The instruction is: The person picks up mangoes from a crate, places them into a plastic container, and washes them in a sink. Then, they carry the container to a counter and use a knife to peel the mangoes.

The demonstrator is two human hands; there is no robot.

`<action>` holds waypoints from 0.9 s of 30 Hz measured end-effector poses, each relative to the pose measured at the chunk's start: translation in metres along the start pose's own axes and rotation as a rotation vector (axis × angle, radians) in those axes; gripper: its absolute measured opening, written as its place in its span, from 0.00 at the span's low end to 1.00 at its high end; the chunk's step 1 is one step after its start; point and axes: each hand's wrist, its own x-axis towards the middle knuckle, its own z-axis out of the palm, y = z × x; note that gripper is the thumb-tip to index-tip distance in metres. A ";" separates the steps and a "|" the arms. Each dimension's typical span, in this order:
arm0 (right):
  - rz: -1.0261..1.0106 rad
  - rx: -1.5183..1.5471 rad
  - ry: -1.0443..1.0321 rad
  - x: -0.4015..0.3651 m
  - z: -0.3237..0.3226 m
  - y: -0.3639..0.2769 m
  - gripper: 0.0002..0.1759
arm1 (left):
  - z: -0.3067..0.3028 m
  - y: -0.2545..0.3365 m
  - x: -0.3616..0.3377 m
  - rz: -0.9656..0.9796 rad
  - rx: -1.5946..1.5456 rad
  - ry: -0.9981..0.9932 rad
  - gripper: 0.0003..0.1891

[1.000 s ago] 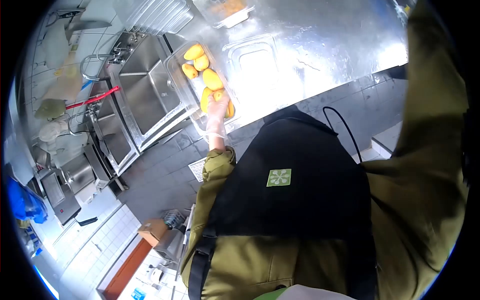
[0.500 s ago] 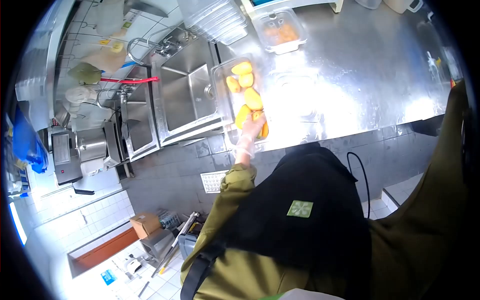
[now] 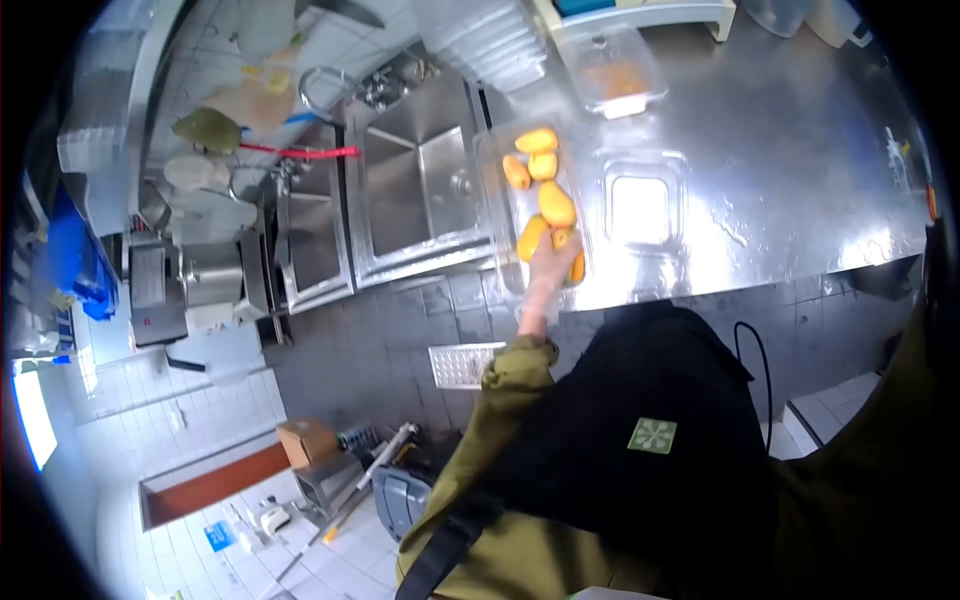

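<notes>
My left hand (image 3: pixel 547 272), in a thin clear glove, reaches into a clear plastic tray (image 3: pixel 497 218) at the front edge of the steel counter (image 3: pixel 790 170). Its fingers curl around a yellow mango (image 3: pixel 562 240) at the near end of the tray. Several more mangoes (image 3: pixel 555 203) lie further along in the tray. My right hand is out of view; only its olive sleeve (image 3: pixel 900 420) runs up the right edge. My black apron (image 3: pixel 640 450) fills the lower middle.
An empty clear container (image 3: pixel 640 208) sits just right of the tray. A lidded tub of orange pieces (image 3: pixel 612 72) and stacked clear lids (image 3: pixel 480 35) stand behind. A steel sink (image 3: pixel 415 190) lies left of the tray. Floor tiles, a cardboard box (image 3: pixel 305 440) and a bin are below.
The view has shifted, so the counter and tray now sit further right and lower in the picture. My left hand stays on the mango in the tray's near end.
</notes>
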 end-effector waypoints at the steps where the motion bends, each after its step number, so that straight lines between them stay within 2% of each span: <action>1: -0.001 0.003 0.003 0.002 0.000 -0.004 0.20 | 0.003 0.011 -0.006 -0.007 -0.013 -0.003 0.37; 3: -0.013 0.020 0.032 0.009 0.001 -0.016 0.20 | 0.000 0.013 -0.009 0.083 -0.050 0.105 0.33; 4: -0.018 0.041 0.041 0.013 0.006 -0.026 0.20 | -0.002 0.012 -0.008 0.053 -0.165 0.060 0.31; 6: -0.039 0.107 0.067 0.023 0.012 -0.056 0.20 | -0.007 0.001 -0.005 0.130 -0.433 0.005 0.30; 7: -0.046 0.149 0.088 0.024 0.014 -0.071 0.20 | -0.013 0.013 -0.017 0.005 -0.522 0.079 0.26; 8: -0.052 0.195 0.119 0.024 0.014 -0.087 0.20 | -0.013 0.014 -0.018 -0.003 -0.707 0.098 0.28; 10: -0.072 0.304 0.178 0.020 0.015 -0.119 0.20 | -0.023 0.017 -0.028 -0.054 -1.067 0.017 0.30; 12: -0.079 0.423 0.197 0.017 0.022 -0.147 0.21 | -0.044 0.030 -0.039 -0.184 -1.427 -0.118 0.32; 13: -0.074 0.481 0.198 0.014 0.028 -0.157 0.21 | -0.054 0.043 -0.051 -0.179 -1.525 -0.126 0.32; 14: -0.055 0.536 0.180 0.011 0.034 -0.166 0.21 | -0.065 0.045 -0.053 -0.250 -1.748 -0.293 0.29; 17: 0.121 0.736 0.021 -0.008 0.073 -0.174 0.21 | -0.068 0.054 -0.058 -0.150 -1.867 -0.486 0.28; 19: 0.082 0.888 -0.177 -0.025 0.108 -0.156 0.21 | -0.068 0.076 -0.065 -0.099 -2.036 -0.605 0.28; 22: 0.298 1.033 -0.269 -0.055 0.156 -0.138 0.20 | -0.048 0.099 -0.063 -0.201 -2.596 -1.135 0.30; 23: 0.396 1.032 -0.224 -0.066 0.165 -0.144 0.19 | -0.046 0.114 -0.070 -0.270 -2.705 -1.185 0.33; 26: 0.331 0.997 -0.281 -0.081 0.183 -0.141 0.17 | -0.034 0.134 -0.073 -0.256 -2.544 -0.965 0.33; 27: 0.341 1.051 -0.275 -0.081 0.185 -0.147 0.17 | -0.035 0.137 -0.075 -0.165 -2.285 -0.824 0.33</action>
